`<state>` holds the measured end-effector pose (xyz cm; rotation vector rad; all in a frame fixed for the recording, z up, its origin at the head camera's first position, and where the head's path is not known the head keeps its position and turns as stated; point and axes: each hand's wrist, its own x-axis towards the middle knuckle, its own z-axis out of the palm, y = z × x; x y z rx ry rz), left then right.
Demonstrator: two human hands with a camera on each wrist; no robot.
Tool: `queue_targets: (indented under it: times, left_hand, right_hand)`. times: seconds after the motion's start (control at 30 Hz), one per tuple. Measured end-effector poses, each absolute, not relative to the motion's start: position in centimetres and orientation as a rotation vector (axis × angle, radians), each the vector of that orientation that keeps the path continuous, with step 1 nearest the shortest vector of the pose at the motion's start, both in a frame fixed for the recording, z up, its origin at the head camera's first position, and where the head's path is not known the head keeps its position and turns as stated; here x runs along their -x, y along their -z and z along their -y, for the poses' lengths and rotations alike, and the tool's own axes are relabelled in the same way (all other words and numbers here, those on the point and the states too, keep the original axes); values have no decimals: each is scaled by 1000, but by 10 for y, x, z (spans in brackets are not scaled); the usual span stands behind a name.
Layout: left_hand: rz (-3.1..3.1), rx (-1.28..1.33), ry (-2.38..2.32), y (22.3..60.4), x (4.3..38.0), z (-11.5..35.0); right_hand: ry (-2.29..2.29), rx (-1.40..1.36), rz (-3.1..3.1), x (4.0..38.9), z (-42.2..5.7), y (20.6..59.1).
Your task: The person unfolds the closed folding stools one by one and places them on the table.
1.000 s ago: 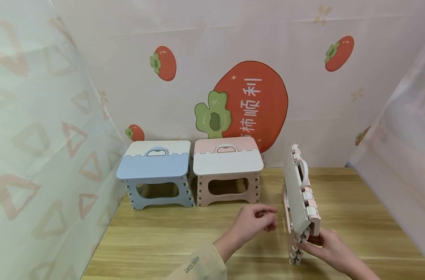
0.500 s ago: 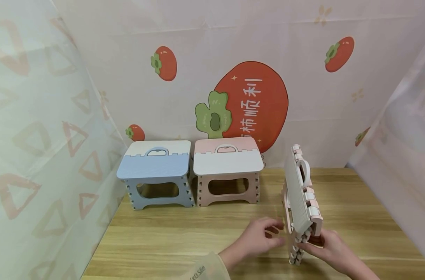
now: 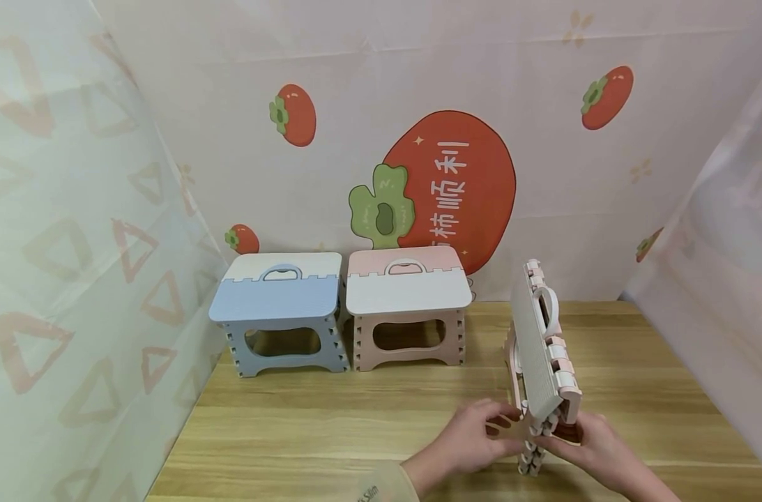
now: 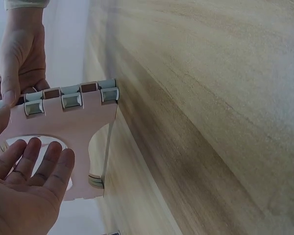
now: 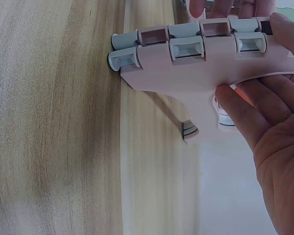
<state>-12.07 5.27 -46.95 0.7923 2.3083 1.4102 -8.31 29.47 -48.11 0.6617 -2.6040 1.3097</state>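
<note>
A pink-and-white folding stool [image 3: 537, 355], folded nearly flat, stands on edge at the right of the table. My right hand [image 3: 597, 446] grips its near end; in the right wrist view, the fingers [image 5: 250, 115] reach through the opening of a pink leg panel [image 5: 201, 88] and the thumb lies by the hinged edge. On the stool's left side, my left hand [image 3: 475, 439] comes up against it with thumb and fingers apart. In the left wrist view these fingers [image 4: 44, 166] are loosely bent before the panel's opening. Exact contact there cannot be told.
Against the back cloth [image 3: 199, 125], an unfolded blue-and-white stool [image 3: 274, 296] and an unfolded pink-and-white stool [image 3: 408, 289] stand side by side. The wooden table [image 3: 305, 432] runs between patterned cloth walls at left and right.
My left hand has moved right and slightly toward me, up to the folded stool, and its fingers have spread from a loose curl. The stool has shifted very slightly right.
</note>
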Motion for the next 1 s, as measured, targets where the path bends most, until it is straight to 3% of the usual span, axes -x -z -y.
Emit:
queue_targets:
  times: [1.0]
  left_hand:
    - [-2369, -895, -1405, 476, 118, -61]
  right_hand:
    - [-1313, -643, 2582, 83, -296, 485]
